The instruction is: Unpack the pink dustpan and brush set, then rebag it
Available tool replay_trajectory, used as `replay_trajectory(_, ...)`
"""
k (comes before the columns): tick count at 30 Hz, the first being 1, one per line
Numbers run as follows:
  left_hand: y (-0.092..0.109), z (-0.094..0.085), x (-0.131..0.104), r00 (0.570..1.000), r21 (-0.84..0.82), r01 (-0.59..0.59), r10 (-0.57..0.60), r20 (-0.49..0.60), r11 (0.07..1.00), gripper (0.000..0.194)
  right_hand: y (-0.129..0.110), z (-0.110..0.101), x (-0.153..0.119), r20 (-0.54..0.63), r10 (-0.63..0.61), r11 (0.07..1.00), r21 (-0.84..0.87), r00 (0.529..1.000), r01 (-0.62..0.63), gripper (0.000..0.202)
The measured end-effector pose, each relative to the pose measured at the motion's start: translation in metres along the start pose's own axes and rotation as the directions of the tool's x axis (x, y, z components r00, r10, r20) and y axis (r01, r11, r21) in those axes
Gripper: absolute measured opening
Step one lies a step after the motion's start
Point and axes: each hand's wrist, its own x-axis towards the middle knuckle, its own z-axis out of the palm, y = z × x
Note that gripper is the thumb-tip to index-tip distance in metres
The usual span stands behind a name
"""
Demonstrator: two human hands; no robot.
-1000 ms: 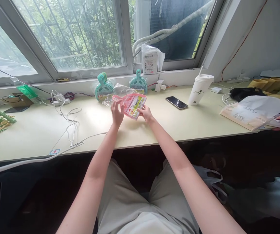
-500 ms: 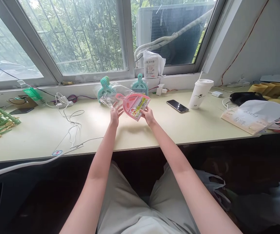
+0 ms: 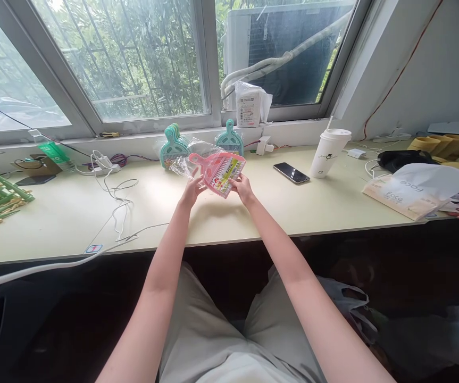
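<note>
Head view, only feed I've got: both hands are on the pink dustpan set point(image 3: 216, 169), which I read as held up just above the desk point(image 3: 293, 210), handle end tipped away to the upper L, bristle edge down to the lower R. R hand point(image 3: 243, 190) has the lower R corner pinched, thumb on the front by the printed label point(image 3: 226, 177), other fingers mostly hidden behind. L hand point(image 3: 191, 191) curls round the L edge below the handle, fingers seemingly closed on it; tips partly hidden, so can't judge how firm.

Clear plastic film point(image 3: 179, 166) bunches by the handle & L hand; can't make out if it's sealed or loose. Behind, near the window sill: stacked teal dustpan sets point(image 3: 173, 147) to the L, a single teal dustpan set point(image 3: 230, 142) to the R. Phone point(image 3: 291, 173) & white cup point(image 3: 327, 154) sit off to the R, well apart from my hands.

Step in hand, IMO: a two-handed hold w/ the label face turned up to view. Next move, I'd say, calls for a steady R pinch, L fingers kept clear of film snags, & no squeezing that'd bend the thin rim.
</note>
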Motion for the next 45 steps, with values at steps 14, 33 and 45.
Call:
replay_trajectory(14, -0.017, 0.011, -0.003, 0.958, -0.070, 0.085, -0.062, 0.279, 0.994, 0.040, 0.014, 0.005, 0.006, -0.056, -0.065, 0.997, 0.030, 0.996, 0.067, 0.028)
replay_trajectory(33, -0.017, 0.019, -0.008, 0.883, 0.002, 0.207, -0.188, 0.431, 0.978, 0.057, 0.004, 0.008, 0.001, -0.061, -0.143, 0.990, 0.010, 0.988, 0.144, 0.028)
replay_trajectory(45, -0.022, 0.037, -0.013, 0.885, 0.067, 0.116, -0.134, 0.447, 0.991, 0.063, 0.005, 0.009, 0.000, -0.148, -0.159, 0.985, 0.050, 0.976, 0.168, 0.026)
